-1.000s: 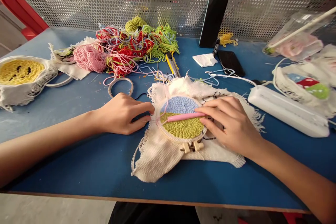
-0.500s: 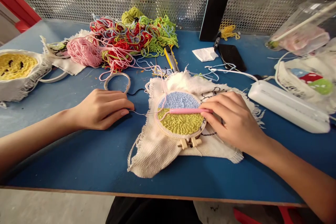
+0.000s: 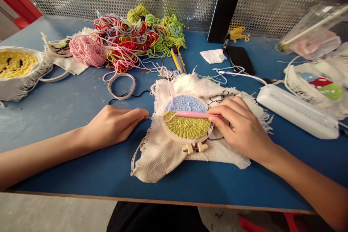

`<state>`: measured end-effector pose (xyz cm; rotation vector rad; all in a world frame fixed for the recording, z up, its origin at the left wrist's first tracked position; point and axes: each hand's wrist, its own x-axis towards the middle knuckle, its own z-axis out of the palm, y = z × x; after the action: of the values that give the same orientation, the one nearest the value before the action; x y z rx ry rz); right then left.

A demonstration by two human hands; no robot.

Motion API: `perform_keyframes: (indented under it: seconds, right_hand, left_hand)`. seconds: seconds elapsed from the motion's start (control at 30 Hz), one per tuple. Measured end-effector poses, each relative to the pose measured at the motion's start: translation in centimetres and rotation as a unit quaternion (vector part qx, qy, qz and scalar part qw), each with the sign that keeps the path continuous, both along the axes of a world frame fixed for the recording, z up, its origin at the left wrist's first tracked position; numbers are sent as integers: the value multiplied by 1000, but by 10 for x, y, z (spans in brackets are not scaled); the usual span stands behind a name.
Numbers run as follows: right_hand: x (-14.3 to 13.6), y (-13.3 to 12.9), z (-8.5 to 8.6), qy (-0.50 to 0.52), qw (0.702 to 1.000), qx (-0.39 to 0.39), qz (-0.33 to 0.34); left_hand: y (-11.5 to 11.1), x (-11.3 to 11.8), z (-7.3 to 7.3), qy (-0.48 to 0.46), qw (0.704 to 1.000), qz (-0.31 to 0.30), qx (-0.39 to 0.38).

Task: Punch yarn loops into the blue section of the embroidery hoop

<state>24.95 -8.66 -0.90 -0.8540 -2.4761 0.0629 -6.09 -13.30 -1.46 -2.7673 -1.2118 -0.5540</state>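
My right hand (image 3: 240, 125) pinches the back end of a pink punch needle (image 3: 194, 114), which lies level over an embroidery hoop (image 3: 165, 134). The stitching inside the hoop is light blue above and olive green below. Off-white cloth (image 3: 160, 161) with frayed edges spreads around it. My left hand (image 3: 116, 123), fingers closed, grips the end of a thin wire (image 3: 155, 116) that runs across to the needle's tip. Pink yarn (image 3: 170, 98) comes down over the hoop and loops near that tip.
Behind lie a yarn tangle (image 3: 130, 40), a pink yarn ball (image 3: 87, 51), a box cutter (image 3: 178, 60) and a bare ring (image 3: 121, 86). A phone (image 3: 224, 13) leans against the mesh panel. To the right is a white elongated device (image 3: 297, 110); yellow stitched work (image 3: 17, 63) is far left.
My left hand has moved right and slightly nearer me, closer to the hoop, its fingers now bunched on the wire. The wire looks straighter. My right hand and the punch needle have barely shifted.
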Motion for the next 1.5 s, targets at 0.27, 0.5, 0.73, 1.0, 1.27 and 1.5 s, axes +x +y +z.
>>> perform_keyframes:
  seconds: [0.27,0.5,0.73,1.0,1.27,1.5]
  right_hand:
    - [1,-3,3,-73,995,48,-38]
    - [3,4,-2,-83,995,50,-29]
    - [2,5,-4,-67,998,12,15]
    - [5,5,-12,-30,999,10,37]
    - [1,-3,-6,-81,996,16,19]
    - [0,-5,-5,-48,997,50,28]
  left_hand:
    - [-2,6,1,36,999,30,-25]
    - [2,8,7,18,1000,11,-14]
    - [5,14,7,-5,999,-23,-28]
    - [7,27,10,-26,998,-11,-55]
    - [12,37,5,-44,997,-19,-61]
    - [17,50,5,-18,998,-50,17]
